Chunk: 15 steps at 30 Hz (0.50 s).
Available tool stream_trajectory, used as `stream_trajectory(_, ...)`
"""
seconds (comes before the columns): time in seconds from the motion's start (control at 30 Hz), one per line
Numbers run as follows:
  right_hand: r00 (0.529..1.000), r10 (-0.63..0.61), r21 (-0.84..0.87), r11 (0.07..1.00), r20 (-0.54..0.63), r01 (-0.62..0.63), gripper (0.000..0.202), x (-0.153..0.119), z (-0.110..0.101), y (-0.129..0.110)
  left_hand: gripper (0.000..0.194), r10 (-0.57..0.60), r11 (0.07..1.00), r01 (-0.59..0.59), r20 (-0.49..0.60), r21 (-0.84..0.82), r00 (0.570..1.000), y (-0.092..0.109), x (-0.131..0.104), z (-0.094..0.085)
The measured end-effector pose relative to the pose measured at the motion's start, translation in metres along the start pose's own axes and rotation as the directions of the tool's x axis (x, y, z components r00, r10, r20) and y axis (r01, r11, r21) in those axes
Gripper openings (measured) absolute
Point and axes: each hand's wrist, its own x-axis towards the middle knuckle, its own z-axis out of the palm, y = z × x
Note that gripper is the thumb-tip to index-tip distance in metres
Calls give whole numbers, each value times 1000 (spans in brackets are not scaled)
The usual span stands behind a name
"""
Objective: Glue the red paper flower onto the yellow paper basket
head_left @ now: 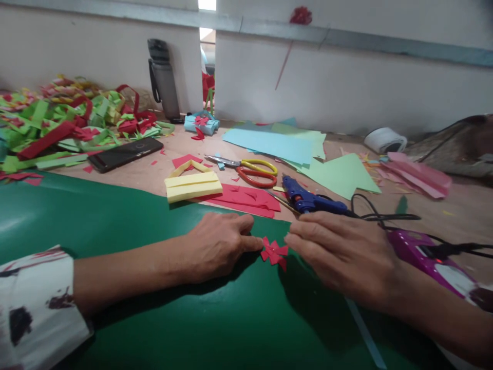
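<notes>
A small red paper flower (pixel 273 252) with cut petals is over the green sheet, between my two hands. My left hand (pixel 219 245) has its fingers curled, and one outstretched fingertip meets the flower's left petal. Any grip beneath that petal is hidden. From the right, my right hand (pixel 342 252) reaches in with its fingers stretched out and its fingertips close beside the flower; its thumb is out of sight. Just beyond that hand lies a blue glue gun (pixel 308 196). A folded yellow paper bag (pixel 193 186) with a handle lies past my left hand, overlapping red paper strips (pixel 246 199).
Scissors (pixel 256 172) with yellow and red handles lie behind the red strips. A phone (pixel 127 154), bottle (pixel 164 79) and paper-scrap heap (pixel 57 123) are left. Blue paper (pixel 269 144) lies at the back. A purple device (pixel 427 257) with cables sits right.
</notes>
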Motion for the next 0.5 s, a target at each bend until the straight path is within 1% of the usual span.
stream_trajectory(0.07,993,111,118,987,-32,-106,18,-1,2,1,25,7,1000,-7,12,-14,1000,-1,0,0)
stream_trajectory(0.13,981,196,206,959,4,-193,23,-3,6,1,26,11,1000,-11,17,-17,1000,-1,0,1)
stream_trajectory(0.17,977,209,222,952,38,-212,23,-4,8,0,26,15,1000,-14,17,-13,1000,-1,0,1)
stream_trajectory(0.27,983,145,197,966,113,-165,29,-8,14,-3,25,14,1000,-14,20,5,1000,-2,0,0)
stream_trajectory(0.33,981,132,177,971,144,-157,33,-11,17,-5,25,13,1000,-13,27,7,1000,-2,-1,0)
stream_trajectory(0.5,977,106,167,976,183,-137,38,-11,20,-7,28,6,1000,-7,40,22,999,-1,-1,0)
